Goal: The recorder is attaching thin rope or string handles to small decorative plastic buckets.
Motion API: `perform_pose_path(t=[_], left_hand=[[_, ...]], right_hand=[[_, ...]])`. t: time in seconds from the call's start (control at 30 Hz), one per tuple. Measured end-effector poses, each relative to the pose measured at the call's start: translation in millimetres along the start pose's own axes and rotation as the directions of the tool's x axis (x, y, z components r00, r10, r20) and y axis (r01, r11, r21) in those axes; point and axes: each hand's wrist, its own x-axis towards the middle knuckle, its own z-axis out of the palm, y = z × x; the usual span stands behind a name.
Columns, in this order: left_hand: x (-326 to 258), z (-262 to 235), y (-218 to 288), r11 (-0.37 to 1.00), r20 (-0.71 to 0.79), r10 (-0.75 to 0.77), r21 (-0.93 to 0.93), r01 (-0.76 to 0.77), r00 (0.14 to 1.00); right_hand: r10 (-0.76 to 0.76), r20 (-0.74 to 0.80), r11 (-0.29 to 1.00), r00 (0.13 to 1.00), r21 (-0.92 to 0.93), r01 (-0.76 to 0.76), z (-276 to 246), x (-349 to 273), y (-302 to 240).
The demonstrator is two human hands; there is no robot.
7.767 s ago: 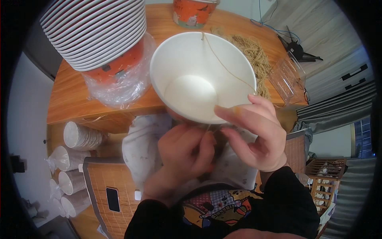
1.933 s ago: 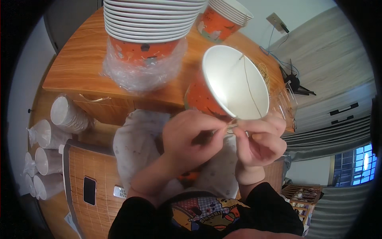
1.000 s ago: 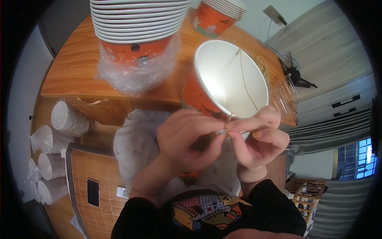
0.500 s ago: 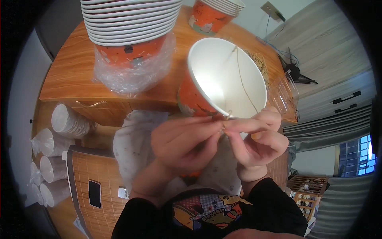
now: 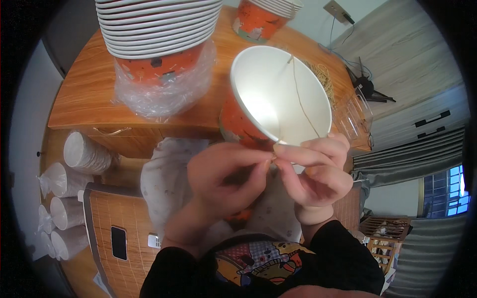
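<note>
An orange paper bucket with a white rim and white inside leans toward me at the table's front edge. A thin tan cord is fixed at its far rim and runs across the opening to my right hand. At the near rim, my left hand pinches the cord's end between thumb and forefinger. My right hand pinches at the same spot, its fingertips touching the left ones, its other fingers curled. The fingertips partly hide the cord where it meets the rim.
A tall stack of orange buckets in clear plastic stands left on the wooden table; another stack is behind. A tan cord bundle and clear plastic box lie right. White bucket stacks, a phone are lower left.
Both hands have shifted slightly left with the cord, and the fingertips sit closer to the bucket's near rim. The small cord loop at that rim is now mostly covered.
</note>
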Motion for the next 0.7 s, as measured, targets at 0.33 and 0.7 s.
perform_pose_path(t=[0.33,0.7], left_hand=[[0.3,-0.5,1.5,0.998,-0.006,0.038,0.054,-0.038,0.999],[0.8,0.0,3.7,0.972,0.04,0.131,0.191,-0.136,0.991]], right_hand=[[0.019,0.043,0.999,0.999,-0.05,-0.017,-0.2,0.9,-3.7],[0.015,-0.033,1.0,0.999,-0.002,-0.015,2.9,-7.5,-0.5]])
